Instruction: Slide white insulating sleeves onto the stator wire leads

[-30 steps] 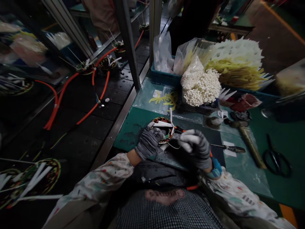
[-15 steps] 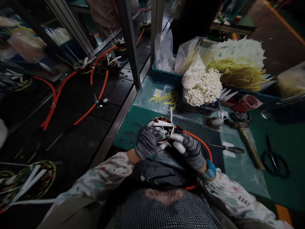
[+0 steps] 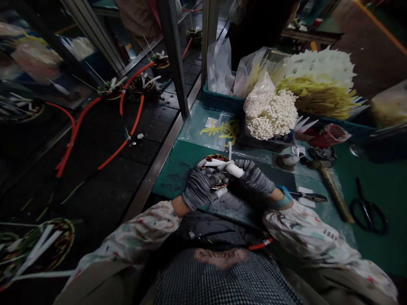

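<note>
A round wound motor stator, with red-brown windings and white sleeves, sits on the green table in front of me. My left hand, in a grey glove with white fingertips, is wrapped around its left and near side. My right hand, gloved alike, has its fingers pinched together at the stator's right edge. What lies between those fingertips is hidden. One white sleeve stands upright just behind them, while another white sleeve lies across the top of the stator.
Right of my hands lie a screwdriver, a hammer and black scissors. Behind are a bag of white sticks, yellow strips and a blue bin. More stators with orange cables rest on the dark conveyor at left.
My right hand has moved up and left onto the stator's edge, its forearm swinging inward. The orange cable beside it is now hidden. My left hand keeps its hold.
</note>
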Demonstrator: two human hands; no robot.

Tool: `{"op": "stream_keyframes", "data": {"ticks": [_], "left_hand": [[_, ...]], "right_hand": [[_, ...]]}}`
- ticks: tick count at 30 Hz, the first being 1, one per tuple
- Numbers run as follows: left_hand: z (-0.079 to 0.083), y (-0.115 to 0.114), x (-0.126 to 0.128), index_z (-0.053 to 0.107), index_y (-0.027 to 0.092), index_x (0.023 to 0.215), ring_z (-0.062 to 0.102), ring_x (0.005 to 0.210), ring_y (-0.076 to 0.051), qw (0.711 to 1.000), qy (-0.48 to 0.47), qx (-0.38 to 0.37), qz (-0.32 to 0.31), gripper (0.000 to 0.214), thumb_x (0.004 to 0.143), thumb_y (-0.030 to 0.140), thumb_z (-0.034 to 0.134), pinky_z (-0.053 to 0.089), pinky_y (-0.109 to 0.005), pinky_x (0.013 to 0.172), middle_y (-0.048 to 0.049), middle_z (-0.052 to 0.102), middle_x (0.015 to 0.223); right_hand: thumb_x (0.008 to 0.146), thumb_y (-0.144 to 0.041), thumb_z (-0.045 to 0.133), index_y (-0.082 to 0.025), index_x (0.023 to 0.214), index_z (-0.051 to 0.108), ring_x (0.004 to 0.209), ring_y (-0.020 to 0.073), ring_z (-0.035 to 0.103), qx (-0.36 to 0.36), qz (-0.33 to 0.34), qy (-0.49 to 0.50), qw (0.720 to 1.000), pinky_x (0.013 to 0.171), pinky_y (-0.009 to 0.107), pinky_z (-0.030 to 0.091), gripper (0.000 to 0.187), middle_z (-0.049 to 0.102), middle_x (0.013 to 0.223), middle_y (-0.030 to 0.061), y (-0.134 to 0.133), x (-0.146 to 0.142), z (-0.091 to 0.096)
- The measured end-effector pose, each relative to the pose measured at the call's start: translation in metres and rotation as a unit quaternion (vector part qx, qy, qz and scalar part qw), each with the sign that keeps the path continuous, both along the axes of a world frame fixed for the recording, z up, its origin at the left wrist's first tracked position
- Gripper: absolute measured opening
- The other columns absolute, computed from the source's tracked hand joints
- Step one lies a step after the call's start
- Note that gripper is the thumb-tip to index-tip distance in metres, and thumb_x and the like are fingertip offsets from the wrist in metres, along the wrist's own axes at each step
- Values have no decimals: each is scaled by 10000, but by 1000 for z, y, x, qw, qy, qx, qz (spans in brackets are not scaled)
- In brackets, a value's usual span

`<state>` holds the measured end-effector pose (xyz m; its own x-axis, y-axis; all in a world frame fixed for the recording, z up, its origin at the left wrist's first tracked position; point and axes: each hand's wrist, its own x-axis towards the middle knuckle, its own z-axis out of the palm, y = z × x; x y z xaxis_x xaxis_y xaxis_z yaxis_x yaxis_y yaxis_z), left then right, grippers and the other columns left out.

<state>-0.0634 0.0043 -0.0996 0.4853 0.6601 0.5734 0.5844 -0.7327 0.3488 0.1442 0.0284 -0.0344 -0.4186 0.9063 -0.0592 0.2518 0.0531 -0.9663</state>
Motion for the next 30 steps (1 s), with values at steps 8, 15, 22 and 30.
{"op": "stream_keyframes", "data": {"ticks": [8, 15, 22, 30], "left_hand": [[1, 0, -1, 694, 289, 928, 758, 976, -259, 999, 31, -41, 11, 177, 921, 467, 695, 434, -541, 1284, 4, 770, 912], [1, -1, -1, 710, 281, 953, 749, 966, -250, 997, 33, -66, 11, 188, 920, 466, 706, 392, -565, 1291, -1, 785, 926], [4, -2, 1, 699, 257, 951, 740, 854, -225, 1000, -3, -16, 13, 151, 898, 397, 715, 429, -559, 1263, 8, 753, 839], [6, 1, -1, 732, 252, 972, 753, 984, -248, 1000, 25, -11, -4, 179, 949, 429, 719, 334, -587, 1319, -12, 788, 936]], "right_hand": [[881, -424, 795, -227, 952, 805, 857, 233, 762, 41, -46, 27, 998, 813, 416, 648, 209, 839, 966, 65, -11, 9, -19], [988, -400, 720, -237, 1039, 804, 871, 210, 761, 88, 37, 40, 995, 829, 399, 648, 190, 823, 994, 71, -19, 15, -26], [990, -450, 726, -268, 1078, 797, 902, 207, 735, 105, 37, -33, 993, 871, 376, 627, 214, 786, 1000, 40, -39, 29, -30], [1026, -411, 577, -260, 962, 763, 1015, 264, 701, 176, -41, -80, 980, 1005, 468, 585, 248, 764, 1037, 64, -21, -11, -35]]}}
